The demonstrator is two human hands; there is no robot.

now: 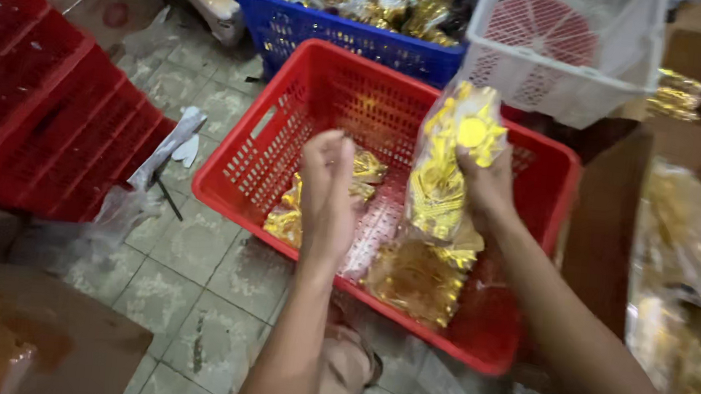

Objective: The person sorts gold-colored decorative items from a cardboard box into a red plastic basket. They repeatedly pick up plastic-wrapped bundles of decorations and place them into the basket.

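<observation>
My right hand grips a clear plastic bag of shiny gold ornaments and holds it upright over a red plastic basket. My left hand hovers above the basket's middle, fingers loosely together, holding nothing. Inside the basket lie several more gold-filled packets, some near the left hand.
A blue basket full of gold packets stands behind, beside a white basket with a red disc inside. Red crates are stacked at left. A cardboard box with gold bags is at right. Tiled floor lies below.
</observation>
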